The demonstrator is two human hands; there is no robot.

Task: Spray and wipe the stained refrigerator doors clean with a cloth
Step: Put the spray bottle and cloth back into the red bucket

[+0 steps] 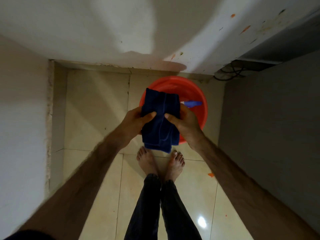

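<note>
Item: dark blue cloth (160, 118), folded, gripped by left hand (136, 120) and right hand (183, 121) over red basin (199, 94). Risk: spray bottle (193, 103) sits unused in basin; dry wiping may smear stains.

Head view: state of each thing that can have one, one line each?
dark blue cloth: folded, held up over the basin by both hands.
left hand: grips the cloth's left side.
right hand: grips the cloth's right side.
red basin: on the floor, upright.
blue spray bottle: lying in the basin, partly hidden.
white wall: spattered with orange and dark stains.
floor tiles: orange spot.
</note>
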